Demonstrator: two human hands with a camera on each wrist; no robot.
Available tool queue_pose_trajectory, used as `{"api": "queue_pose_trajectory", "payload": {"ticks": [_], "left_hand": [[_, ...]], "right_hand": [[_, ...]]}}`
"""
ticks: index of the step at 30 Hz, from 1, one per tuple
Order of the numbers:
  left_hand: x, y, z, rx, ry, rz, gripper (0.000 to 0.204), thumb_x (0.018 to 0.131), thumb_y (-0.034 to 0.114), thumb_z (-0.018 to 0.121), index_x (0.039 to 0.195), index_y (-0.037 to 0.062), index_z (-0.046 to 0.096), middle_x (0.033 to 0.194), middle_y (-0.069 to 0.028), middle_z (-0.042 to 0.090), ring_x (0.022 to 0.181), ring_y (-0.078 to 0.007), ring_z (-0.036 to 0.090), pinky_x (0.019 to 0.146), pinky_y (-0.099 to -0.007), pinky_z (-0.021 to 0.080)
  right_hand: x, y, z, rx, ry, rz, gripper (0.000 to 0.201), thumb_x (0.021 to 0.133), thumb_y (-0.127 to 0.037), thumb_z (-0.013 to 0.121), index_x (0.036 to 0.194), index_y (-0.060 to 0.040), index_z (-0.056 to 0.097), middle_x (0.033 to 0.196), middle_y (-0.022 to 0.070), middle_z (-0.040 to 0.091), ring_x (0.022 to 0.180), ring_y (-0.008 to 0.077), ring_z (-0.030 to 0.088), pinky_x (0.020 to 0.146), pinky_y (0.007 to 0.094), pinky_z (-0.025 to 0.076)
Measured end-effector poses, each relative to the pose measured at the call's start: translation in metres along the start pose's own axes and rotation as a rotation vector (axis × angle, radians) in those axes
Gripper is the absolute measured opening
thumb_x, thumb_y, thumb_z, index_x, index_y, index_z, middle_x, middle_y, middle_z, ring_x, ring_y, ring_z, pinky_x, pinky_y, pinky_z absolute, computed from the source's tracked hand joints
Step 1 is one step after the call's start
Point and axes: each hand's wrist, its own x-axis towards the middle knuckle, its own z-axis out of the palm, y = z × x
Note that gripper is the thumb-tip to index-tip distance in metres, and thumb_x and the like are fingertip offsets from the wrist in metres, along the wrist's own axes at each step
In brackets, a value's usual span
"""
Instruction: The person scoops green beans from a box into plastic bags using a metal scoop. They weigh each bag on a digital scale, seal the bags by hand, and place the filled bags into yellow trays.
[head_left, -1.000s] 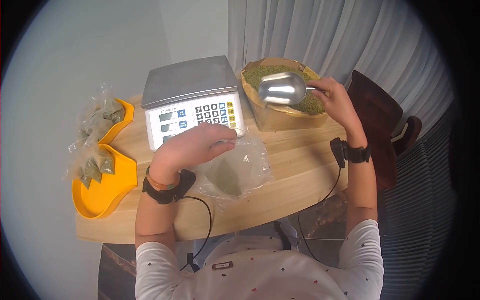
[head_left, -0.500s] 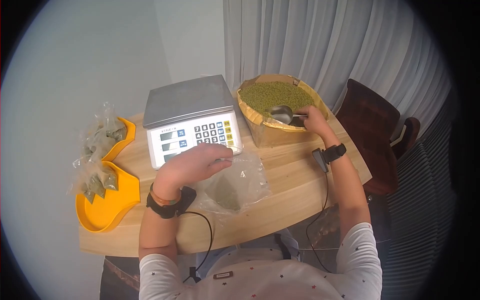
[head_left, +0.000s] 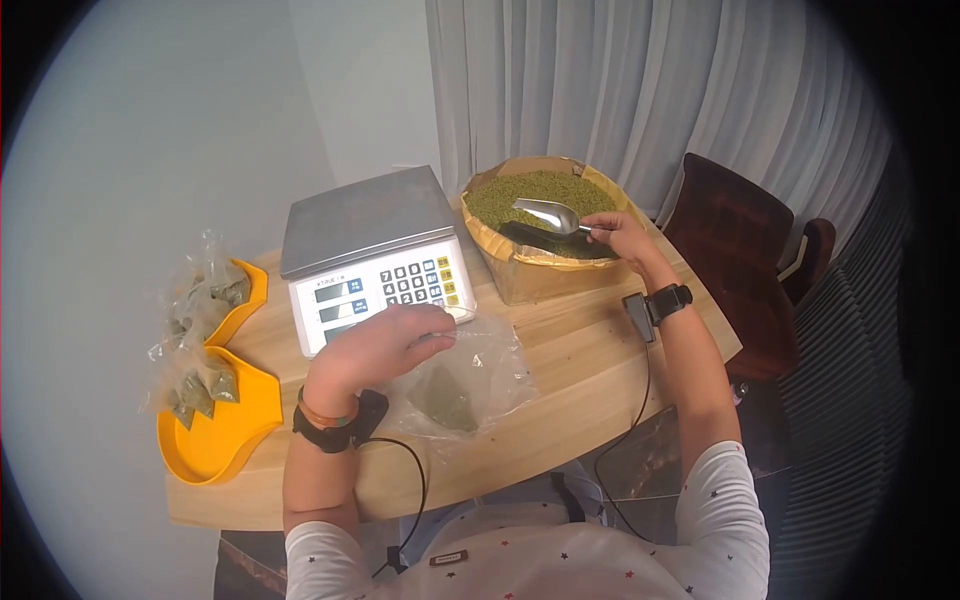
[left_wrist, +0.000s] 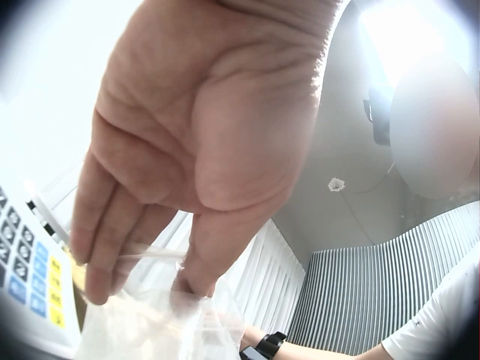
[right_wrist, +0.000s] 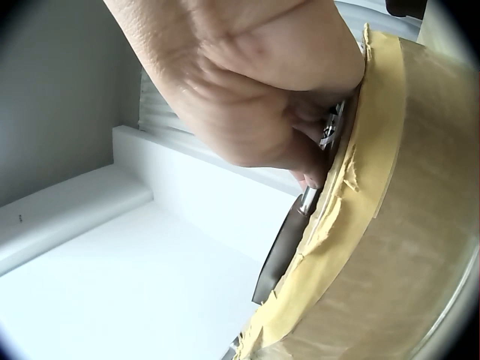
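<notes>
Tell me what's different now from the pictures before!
The right hand moved the metal scoop down from high over the box, dipped it into the green grains, and now has it just above them. Nothing was let go. The left hand stayed at the clear bag by the scale. The yellow trays stayed put too.

We've got two hands (head_left: 385, 345) (head_left: 627, 242), one scoop (head_left: 552, 216), one scale (head_left: 372, 255), one box (head_left: 545, 280), two yellow trays (head_left: 215, 446) (head_left: 243, 308), one chair (head_left: 728, 255), one front bag (head_left: 492, 375), and small bags (head_left: 205, 385) too bunched to count!
</notes>
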Motion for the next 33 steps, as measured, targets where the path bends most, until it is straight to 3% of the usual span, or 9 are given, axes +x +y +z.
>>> {"api": "queue_pose_trajectory", "payload": {"ticks": [2,12,17,23,25,29,31,33], "left_hand": [[0.0,-0.001,0.0,-0.017,-0.002,0.008,0.021,0.096,0.019,0.058,0.105,0.0011,0.063,0.099,-0.0147,0.067,0.092,-0.0368,0.062,0.081,-0.041,0.05],[-0.001,-0.002,0.002,-0.015,0.036,0.036,0.019,0.095,0.017,0.062,0.101,-0.0006,0.06,0.098,-0.0149,0.064,0.089,-0.0389,0.061,0.079,-0.0397,0.05],[-0.001,0.0,0.001,-0.026,0.028,0.016,0.018,0.096,0.019,0.058,0.101,0.0014,0.062,0.097,-0.0148,0.065,0.091,-0.0365,0.062,0.081,-0.0409,0.049],[-0.002,-0.003,0.001,-0.095,0.037,0.056,0.017,0.097,0.017,0.06,0.094,0.0005,0.057,0.086,-0.0133,0.057,0.078,-0.0354,0.055,0.073,-0.0369,0.047],[-0.003,0.0,-0.004,-0.072,-0.033,0.001,0.018,0.097,0.019,0.058,0.103,0.0018,0.063,0.095,-0.0128,0.065,0.089,-0.0333,0.062,0.08,-0.0387,0.05],[-0.003,0.002,-0.005,-0.066,-0.038,0.002,0.018,0.096,0.018,0.058,0.103,0.002,0.063,0.095,-0.0127,0.065,0.088,-0.0331,0.062,0.079,-0.0384,0.05],[-0.004,0.003,-0.004,-0.067,-0.03,-0.011,0.018,0.096,0.018,0.059,0.103,0.0022,0.063,0.095,-0.0128,0.065,0.088,-0.0333,0.062,0.079,-0.0387,0.049],[-0.003,0.002,-0.003,-0.072,-0.026,0.001,0.018,0.096,0.018,0.059,0.103,0.0024,0.063,0.095,-0.0129,0.065,0.088,-0.0335,0.062,0.078,-0.0391,0.049]], "right_hand": [[0.001,0.005,0.003,-0.017,0.07,-0.063,0.026,0.091,0.005,0.058,0.114,0.0018,0.069,0.086,0.0036,0.067,0.08,0.0113,0.06,0.077,0.0249,0.048],[-0.011,-0.013,-0.002,-0.057,0.109,-0.083,0.026,0.092,0.003,0.058,0.115,0.0005,0.069,0.09,0.0038,0.067,0.085,0.0127,0.059,0.081,0.0273,0.047],[-0.027,-0.039,-0.006,0.016,-0.017,-0.146,0.025,0.093,0.0,0.06,0.117,0.0012,0.068,0.098,0.0043,0.068,0.09,0.0132,0.06,0.087,0.0267,0.046],[-0.059,-0.078,0.005,0.092,-0.271,-0.171,0.026,0.093,0.002,0.06,0.118,0.0017,0.067,0.102,0.0047,0.069,0.092,0.0125,0.061,0.089,0.0273,0.049],[-0.067,-0.09,0.012,0.008,-0.361,-0.198,0.025,0.092,0.002,0.06,0.116,0.001,0.068,0.103,0.0045,0.07,0.093,0.0119,0.061,0.089,0.0271,0.048],[-0.081,-0.114,0.024,-0.156,-0.413,-0.367,0.025,0.091,0.002,0.06,0.114,-0.0006,0.07,0.101,0.0074,0.071,0.093,0.0158,0.062,0.087,0.0301,0.049],[-0.094,-0.135,0.032,-0.475,-0.372,-0.516,0.026,0.088,0.003,0.061,0.112,-0.0026,0.07,0.092,0.0096,0.067,0.089,0.025,0.061,0.085,0.0353,0.047],[-0.101,-0.141,0.04,-0.58,-0.344,-0.604,0.027,0.086,0.004,0.061,0.111,-0.0033,0.071,0.089,0.0107,0.065,0.088,0.0276,0.059,0.085,0.0373,0.046]]}}
